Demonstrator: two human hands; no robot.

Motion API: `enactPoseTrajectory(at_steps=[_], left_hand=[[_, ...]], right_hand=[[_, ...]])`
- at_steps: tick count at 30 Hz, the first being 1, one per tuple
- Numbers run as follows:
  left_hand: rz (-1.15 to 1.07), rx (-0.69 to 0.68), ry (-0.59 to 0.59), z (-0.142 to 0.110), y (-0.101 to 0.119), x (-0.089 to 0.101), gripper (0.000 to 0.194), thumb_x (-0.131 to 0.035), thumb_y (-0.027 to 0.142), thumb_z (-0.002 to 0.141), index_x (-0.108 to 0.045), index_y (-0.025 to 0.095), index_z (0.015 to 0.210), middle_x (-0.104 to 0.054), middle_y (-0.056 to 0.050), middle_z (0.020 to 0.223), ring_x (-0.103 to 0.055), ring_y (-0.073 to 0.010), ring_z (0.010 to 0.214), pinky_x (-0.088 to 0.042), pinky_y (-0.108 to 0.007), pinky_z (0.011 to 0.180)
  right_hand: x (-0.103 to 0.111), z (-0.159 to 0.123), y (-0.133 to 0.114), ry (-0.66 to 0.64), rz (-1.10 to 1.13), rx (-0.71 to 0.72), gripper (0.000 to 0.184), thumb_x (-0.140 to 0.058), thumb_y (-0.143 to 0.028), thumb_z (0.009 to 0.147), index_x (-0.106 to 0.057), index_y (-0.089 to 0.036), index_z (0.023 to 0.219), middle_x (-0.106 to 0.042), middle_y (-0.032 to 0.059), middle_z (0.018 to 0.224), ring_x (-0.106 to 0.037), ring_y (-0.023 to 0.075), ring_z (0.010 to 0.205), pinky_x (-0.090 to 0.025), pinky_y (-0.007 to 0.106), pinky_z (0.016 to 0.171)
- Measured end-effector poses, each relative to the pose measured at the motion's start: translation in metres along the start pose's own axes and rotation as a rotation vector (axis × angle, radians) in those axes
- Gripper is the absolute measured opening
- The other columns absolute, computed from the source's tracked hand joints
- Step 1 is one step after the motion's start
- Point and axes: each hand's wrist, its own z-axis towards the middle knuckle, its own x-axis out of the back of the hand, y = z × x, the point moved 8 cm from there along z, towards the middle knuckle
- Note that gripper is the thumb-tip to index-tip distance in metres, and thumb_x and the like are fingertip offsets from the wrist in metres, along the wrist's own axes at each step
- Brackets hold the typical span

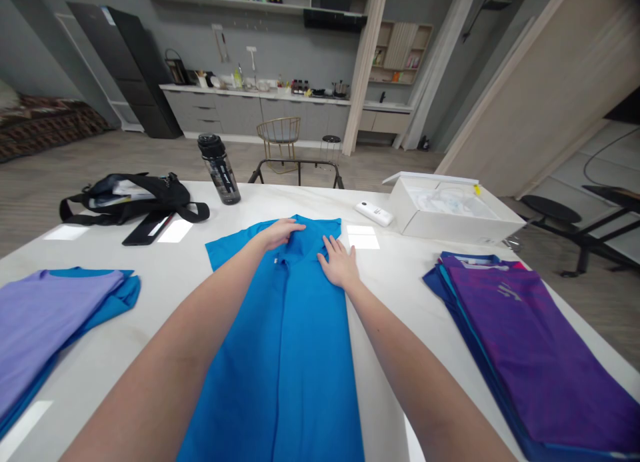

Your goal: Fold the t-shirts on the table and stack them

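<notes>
A blue short-sleeved shirt (315,355) lies spread on the table before me, with its collar end away from me. Its left sleeve sticks out to the side, while the right edge runs straight, apparently folded inward. My left hand (281,235) rests on the collar area, fingers stretched to the right; its thumb is partly hidden. On the right shoulder part of the shirt, my right hand (340,262) lies flat with its fingers spread. Neither hand visibly lifts the cloth.
A folded purple top (540,342) tops a garment stack on the right. At left lies a lilac top (55,315) over blue cloth. Along the far side of the white table (395,302) are a black bag (135,192), phone (147,229), bottle (220,169), white device (374,213) and open box (445,219).
</notes>
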Motion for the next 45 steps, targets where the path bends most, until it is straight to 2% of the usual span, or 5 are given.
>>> enactPoseTrajectory(at_steps=[9, 13, 31, 37, 45], left_hand=[[0.570, 0.003, -0.227, 0.021, -0.018, 0.038, 0.036, -0.092, 0.043, 0.044, -0.064, 0.023, 0.053, -0.066, -0.001, 0.057, -0.069, -0.0282, 0.080, -0.052, -0.032, 0.077], [0.190, -0.010, -0.253, 0.009, -0.019, 0.043, 0.040, -0.086, 0.056, 0.055, -0.073, 0.021, 0.069, -0.073, -0.004, 0.071, -0.069, -0.0241, 0.079, -0.054, -0.033, 0.078], [0.649, -0.063, 0.324, -0.006, -0.033, 0.064, 0.030, -0.051, 0.037, 0.096, -0.067, 0.017, 0.112, -0.070, -0.018, 0.111, -0.065, -0.0343, 0.111, -0.048, -0.044, 0.097], [0.853, -0.584, 0.231, -0.057, -0.005, 0.008, 0.044, -0.032, 0.033, 0.104, -0.056, 0.024, 0.139, -0.056, -0.012, 0.144, -0.054, -0.0265, 0.132, -0.038, -0.039, 0.114], [0.977, -0.579, 0.121, -0.083, -0.044, -0.012, 0.047, -0.037, 0.039, 0.104, -0.049, 0.025, 0.147, -0.045, -0.011, 0.156, -0.043, -0.0296, 0.143, -0.028, -0.052, 0.120]], right_hand=[[-0.007, 0.004, 0.004, -0.043, 0.007, -0.027, 0.070, -0.010, -0.066, 0.102, -0.015, -0.032, 0.163, -0.014, 0.0024, 0.170, -0.019, 0.0253, 0.154, -0.006, 0.062, 0.122], [-0.007, 0.004, 0.003, -0.050, -0.008, -0.032, 0.070, -0.011, -0.066, 0.102, -0.012, -0.032, 0.164, -0.008, 0.0020, 0.170, -0.018, 0.0252, 0.155, -0.007, 0.062, 0.122], [-0.009, 0.005, 0.004, -0.041, -0.010, -0.021, 0.072, -0.014, -0.067, 0.101, -0.014, -0.032, 0.163, -0.012, 0.0021, 0.170, -0.018, 0.0260, 0.154, -0.007, 0.063, 0.122], [-0.010, 0.004, 0.003, -0.049, -0.021, -0.013, 0.072, -0.015, -0.068, 0.101, -0.013, -0.032, 0.164, -0.009, 0.0029, 0.170, -0.018, 0.0272, 0.154, -0.006, 0.063, 0.121], [-0.009, 0.005, 0.004, -0.047, -0.018, -0.022, 0.078, -0.020, -0.071, 0.099, -0.007, -0.029, 0.164, -0.005, 0.0045, 0.171, -0.016, 0.0273, 0.155, -0.006, 0.062, 0.122]])
